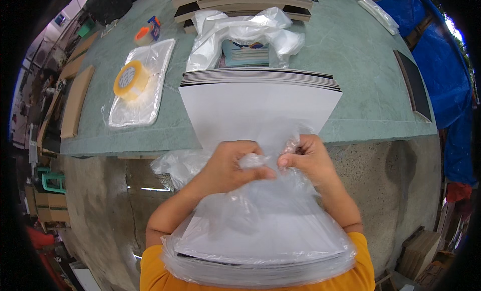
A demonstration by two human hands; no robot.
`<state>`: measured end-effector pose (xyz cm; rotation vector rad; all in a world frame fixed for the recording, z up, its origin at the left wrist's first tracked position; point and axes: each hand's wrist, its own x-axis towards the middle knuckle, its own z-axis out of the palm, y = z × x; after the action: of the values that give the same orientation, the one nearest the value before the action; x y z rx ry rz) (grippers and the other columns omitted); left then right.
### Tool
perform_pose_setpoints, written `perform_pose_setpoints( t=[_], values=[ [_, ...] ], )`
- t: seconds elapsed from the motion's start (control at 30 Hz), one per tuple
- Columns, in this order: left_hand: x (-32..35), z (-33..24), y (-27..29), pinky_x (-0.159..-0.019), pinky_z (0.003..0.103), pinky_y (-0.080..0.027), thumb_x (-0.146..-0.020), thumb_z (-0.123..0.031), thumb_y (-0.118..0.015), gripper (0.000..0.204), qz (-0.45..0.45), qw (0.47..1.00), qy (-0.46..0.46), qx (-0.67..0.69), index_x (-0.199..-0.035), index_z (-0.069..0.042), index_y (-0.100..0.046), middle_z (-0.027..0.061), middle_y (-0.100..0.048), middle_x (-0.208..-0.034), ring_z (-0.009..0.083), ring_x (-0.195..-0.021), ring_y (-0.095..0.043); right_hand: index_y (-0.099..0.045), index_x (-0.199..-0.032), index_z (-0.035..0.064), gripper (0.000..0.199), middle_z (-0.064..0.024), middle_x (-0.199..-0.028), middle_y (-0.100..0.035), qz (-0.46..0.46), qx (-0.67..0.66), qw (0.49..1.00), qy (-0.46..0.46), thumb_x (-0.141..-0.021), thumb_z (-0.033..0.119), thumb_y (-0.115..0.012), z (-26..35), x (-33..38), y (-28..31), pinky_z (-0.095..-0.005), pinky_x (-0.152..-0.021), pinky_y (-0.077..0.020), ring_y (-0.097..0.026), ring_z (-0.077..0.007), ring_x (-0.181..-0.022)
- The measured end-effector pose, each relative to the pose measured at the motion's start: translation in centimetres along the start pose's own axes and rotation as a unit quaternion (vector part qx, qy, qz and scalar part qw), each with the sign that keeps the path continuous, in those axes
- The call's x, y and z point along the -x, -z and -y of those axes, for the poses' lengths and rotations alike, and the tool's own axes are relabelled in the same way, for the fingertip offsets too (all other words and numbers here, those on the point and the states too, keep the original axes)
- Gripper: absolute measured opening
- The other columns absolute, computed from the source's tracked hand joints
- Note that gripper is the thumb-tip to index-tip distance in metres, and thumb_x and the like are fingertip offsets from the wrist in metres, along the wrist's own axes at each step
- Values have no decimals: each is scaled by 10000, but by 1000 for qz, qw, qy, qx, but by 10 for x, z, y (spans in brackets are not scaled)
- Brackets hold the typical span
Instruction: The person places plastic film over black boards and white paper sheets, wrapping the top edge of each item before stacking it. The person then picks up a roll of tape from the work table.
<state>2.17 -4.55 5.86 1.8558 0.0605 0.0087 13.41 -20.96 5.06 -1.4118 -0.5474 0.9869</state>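
Green worktable (361,105): your left hand (228,168) and right hand (308,158) pinch the clear plastic bag (260,226) mouth shut, containing the white sheet stack (260,236) against your chest.

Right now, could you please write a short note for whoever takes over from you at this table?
Left hand and right hand both pinch the mouth of the clear plastic bag. The bag holds a stack of white sheets against the body. A second stack of sheets lies on the green table, with the tape roll to its left. Done: sheets bagged. Left: the bag's mouth is gathered but not sealed.
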Motion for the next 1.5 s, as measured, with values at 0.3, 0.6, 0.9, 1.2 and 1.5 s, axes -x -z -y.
perform_pose_setpoints(
  t=[0.3,0.6,0.9,1.2,1.5],
  values=[
    [26,42,40,-566,226,-385,-726,-110,-660,162,-158,981,63,-88,-682,-1,-549,29,-549,-659,79,-616,-471,-563,-677,33,394,-21,-537,-499,114,-333,930,106,-886,340,-433,-33,-6,38,-215,-450,-352,-459,-125,-474],
    [7,3,24,-548,226,-379,-647,-116,-736,216,-31,997,14,-65,-704,-16,-554,-3,-552,-653,67,-612,-459,-579,-739,-4,195,-69,-680,-574,80,61,995,31,-836,161,-540,-2,-23,-23,-229,-583,-419,-529,-124,-619],
    [32,36,28,-645,228,-405,-702,-128,-677,151,-202,970,137,0,-737,-20,-577,-1,-568,-721,81,-685,-512,-502,-798,25,173,-55,-680,-535,141,-427,893,8,-827,189,-548,-18,-27,5,-245,-573,-406,-501,-129,-616],
    [32,10,53,-541,267,-409,-654,-176,-727,244,-125,969,-32,-211,-712,-24,-544,62,-543,-635,142,-584,-517,-603,-826,-23,234,-90,-713,-597,72,69,990,95,-836,201,-541,-9,-28,-24,-234,-572,-415,-528,-118,-654],
    [15,9,29,-510,226,-361,-665,-197,-736,261,-82,995,48,-40,-695,-34,-533,13,-485,-573,79,-553,-431,-582,-799,20,112,-17,-720,-582,101,-151,983,-31,-774,120,-627,-13,-37,-20,-197,-545,-418,-515,-63,-616]
  ],
)
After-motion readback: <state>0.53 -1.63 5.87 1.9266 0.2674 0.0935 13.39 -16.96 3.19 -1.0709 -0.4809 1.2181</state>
